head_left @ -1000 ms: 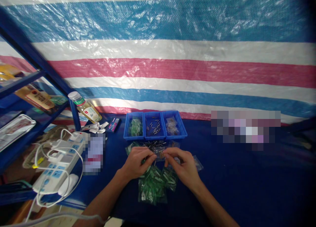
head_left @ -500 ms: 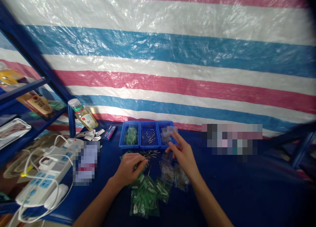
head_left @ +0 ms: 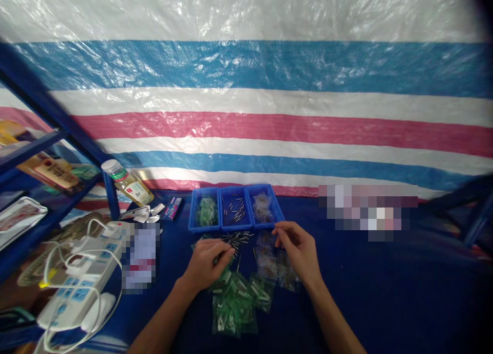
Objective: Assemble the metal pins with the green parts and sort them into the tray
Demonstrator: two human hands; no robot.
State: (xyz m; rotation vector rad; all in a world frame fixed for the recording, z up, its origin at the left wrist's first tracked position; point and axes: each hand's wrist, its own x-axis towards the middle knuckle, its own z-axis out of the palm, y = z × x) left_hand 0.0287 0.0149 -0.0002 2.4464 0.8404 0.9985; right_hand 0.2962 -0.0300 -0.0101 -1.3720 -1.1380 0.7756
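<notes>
My left hand [head_left: 210, 261] is closed beside a pile of small metal pins [head_left: 238, 239]; what its fingers hold, if anything, is hidden. My right hand [head_left: 298, 248] has its fingers drawn together just in front of the right blue bin [head_left: 276, 210], and anything between them is too small to make out. That bin holds clear bags [head_left: 262, 207]. Metal pins lie in the middle bin [head_left: 235, 226], and green bags [head_left: 207, 210] in the left bin [head_left: 204, 228]. Filled green packets [head_left: 233, 310] lie between my forearms, with clear packets [head_left: 267, 263] near my right hand.
A white power strip [head_left: 80, 287] with tangled cables is at the left. Behind it stand a tilted bottle [head_left: 131, 184] and a small dark box [head_left: 172, 208]. A blue metal frame [head_left: 82, 148] and a striped sheet [head_left: 246, 128] bound the blue table [head_left: 370, 292].
My right hand has drawn back from the right bin toward me, and its spread fingers have come together. My left hand stays by the pins. The camera view has shifted slightly.
</notes>
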